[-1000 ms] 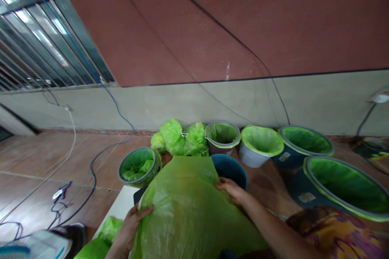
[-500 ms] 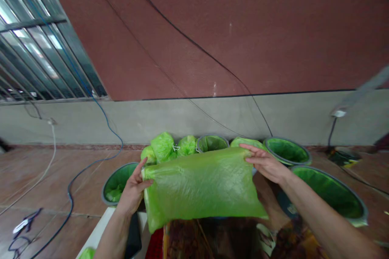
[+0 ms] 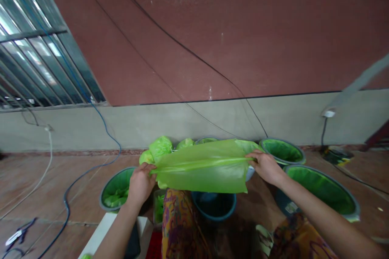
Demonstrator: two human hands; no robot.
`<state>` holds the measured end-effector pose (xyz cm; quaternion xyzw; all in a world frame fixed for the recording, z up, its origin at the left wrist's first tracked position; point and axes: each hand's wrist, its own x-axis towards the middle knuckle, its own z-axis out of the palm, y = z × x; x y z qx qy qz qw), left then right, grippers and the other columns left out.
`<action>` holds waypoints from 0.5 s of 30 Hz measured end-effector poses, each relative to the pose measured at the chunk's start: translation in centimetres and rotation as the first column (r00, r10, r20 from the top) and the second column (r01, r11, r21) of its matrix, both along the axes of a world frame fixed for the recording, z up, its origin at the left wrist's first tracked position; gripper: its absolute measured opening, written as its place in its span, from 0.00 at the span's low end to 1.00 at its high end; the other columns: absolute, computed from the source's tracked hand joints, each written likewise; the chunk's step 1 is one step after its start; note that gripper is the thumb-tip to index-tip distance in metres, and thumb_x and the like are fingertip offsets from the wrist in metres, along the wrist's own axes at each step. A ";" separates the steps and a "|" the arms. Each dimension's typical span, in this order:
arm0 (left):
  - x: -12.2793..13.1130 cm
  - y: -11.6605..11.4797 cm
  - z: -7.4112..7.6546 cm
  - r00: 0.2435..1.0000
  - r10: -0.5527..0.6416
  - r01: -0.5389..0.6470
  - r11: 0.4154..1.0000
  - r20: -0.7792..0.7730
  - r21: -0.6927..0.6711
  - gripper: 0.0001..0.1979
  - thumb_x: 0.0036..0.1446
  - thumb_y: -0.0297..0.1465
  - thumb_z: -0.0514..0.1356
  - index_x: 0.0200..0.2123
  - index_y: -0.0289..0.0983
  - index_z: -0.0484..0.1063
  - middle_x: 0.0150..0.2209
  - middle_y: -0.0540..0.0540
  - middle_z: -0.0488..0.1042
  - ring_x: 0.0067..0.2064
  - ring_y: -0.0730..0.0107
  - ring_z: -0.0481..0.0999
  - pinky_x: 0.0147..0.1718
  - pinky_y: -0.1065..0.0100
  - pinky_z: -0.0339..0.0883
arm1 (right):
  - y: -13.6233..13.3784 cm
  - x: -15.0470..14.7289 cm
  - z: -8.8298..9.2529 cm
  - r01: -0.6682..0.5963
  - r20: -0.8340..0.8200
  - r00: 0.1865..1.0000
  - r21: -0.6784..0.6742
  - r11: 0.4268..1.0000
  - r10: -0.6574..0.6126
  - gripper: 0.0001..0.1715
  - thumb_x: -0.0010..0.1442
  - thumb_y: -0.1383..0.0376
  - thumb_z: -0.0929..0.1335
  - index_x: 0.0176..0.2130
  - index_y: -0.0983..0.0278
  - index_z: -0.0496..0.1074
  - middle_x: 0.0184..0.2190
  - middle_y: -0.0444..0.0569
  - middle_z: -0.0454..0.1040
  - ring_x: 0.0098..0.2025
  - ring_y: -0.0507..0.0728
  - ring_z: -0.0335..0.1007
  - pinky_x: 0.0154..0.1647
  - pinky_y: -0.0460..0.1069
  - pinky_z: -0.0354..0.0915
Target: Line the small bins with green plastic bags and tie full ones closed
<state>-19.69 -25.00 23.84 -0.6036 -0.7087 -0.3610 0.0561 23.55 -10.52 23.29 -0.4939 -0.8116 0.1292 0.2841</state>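
Note:
A thin green plastic bag (image 3: pixel 203 172) is stretched flat between my two hands. My left hand (image 3: pixel 142 182) is closed around a gathered corner at its left end. At the other end my right hand (image 3: pixel 266 166) pinches the bag's edge, and a fold runs across the sheet from one hand to the other. Below the bag, between the knees in patterned cloth (image 3: pixel 178 222), a dark blue tub (image 3: pixel 214 214) stands on the floor; the bag hides its far rim.
Green-lined bins stand at the left (image 3: pixel 103 194) and right (image 3: pixel 354 206), with another bin (image 3: pixel 300 158) by the wall. Filled green bags (image 3: pixel 161 147) lie against the wall. A blue hose (image 3: pixel 68 198) crosses the tiled floor. A white box-like surface (image 3: pixel 99 232) is beside my left arm.
The bag was a broad hanging sheet; now it is pulled narrower and folded along its length. Both hands have closed from spread fingers to grips. The tub below has come into view.

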 end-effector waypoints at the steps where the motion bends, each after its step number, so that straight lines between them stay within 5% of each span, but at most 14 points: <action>1: -0.1 -0.2 0.2 1.000 -0.006 0.005 0.999 0.023 0.039 0.09 0.42 0.28 0.60 0.30 0.40 0.77 0.36 0.43 0.76 0.41 0.57 0.75 0.48 0.59 0.66 | 0.1 0.1 -0.2 0.006 -0.029 1.000 -0.004 1.000 -0.006 0.15 0.55 0.65 0.62 0.34 0.64 0.78 0.35 0.52 0.74 0.37 0.57 0.71 0.44 0.52 0.65; 4: -0.1 -0.9 1.2 0.982 -0.069 0.041 0.987 0.178 0.156 0.05 0.42 0.31 0.62 0.27 0.39 0.76 0.48 0.41 0.72 0.51 0.56 0.70 0.55 0.58 0.60 | 0.3 0.5 -0.9 0.019 -0.272 0.962 -0.023 1.000 -0.025 0.12 0.53 0.61 0.66 0.33 0.64 0.77 0.45 0.54 0.72 0.49 0.59 0.68 0.53 0.54 0.61; 7: 0.2 -1.6 1.8 0.903 -0.172 0.111 0.979 0.394 0.174 0.09 0.47 0.36 0.61 0.32 0.37 0.74 0.54 0.41 0.69 0.55 0.57 0.67 0.56 0.60 0.59 | 0.0 0.1 -1.8 0.000 -0.626 0.776 -0.126 0.992 -0.079 0.14 0.52 0.56 0.68 0.35 0.63 0.75 0.53 0.53 0.69 0.56 0.59 0.63 0.56 0.54 0.58; 9: 0.8 -1.9 1.8 0.854 -0.189 0.132 0.980 0.485 0.150 0.14 0.53 0.39 0.58 0.38 0.35 0.71 0.48 0.41 0.73 0.49 0.61 0.72 0.49 0.63 0.65 | -0.5 -0.7 -2.4 -0.047 -0.782 0.612 -0.188 0.981 -0.120 0.18 0.53 0.53 0.68 0.39 0.62 0.74 0.50 0.52 0.72 0.52 0.59 0.67 0.53 0.54 0.61; 11: 1.8 -2.1 1.7 0.880 -0.111 0.053 0.989 0.461 0.138 0.16 0.56 0.41 0.54 0.40 0.35 0.68 0.39 0.43 0.75 0.40 0.63 0.74 0.40 0.66 0.67 | -1.0 -1.7 -2.7 -0.018 -0.839 0.517 -0.207 0.978 -0.168 0.19 0.55 0.51 0.67 0.40 0.62 0.72 0.41 0.50 0.75 0.43 0.57 0.70 0.47 0.53 0.64; 15: 4.0 -2.5 2.0 0.940 0.225 -0.252 0.965 0.256 0.077 0.10 0.58 0.38 0.52 0.36 0.38 0.63 0.25 0.49 0.70 0.28 0.65 0.72 0.28 0.69 0.61 | -1.8 -2.9 -2.1 0.322 -0.694 0.667 -0.063 0.945 -0.273 0.21 0.59 0.49 0.61 0.33 0.63 0.67 0.29 0.47 0.72 0.33 0.56 0.66 0.39 0.51 0.62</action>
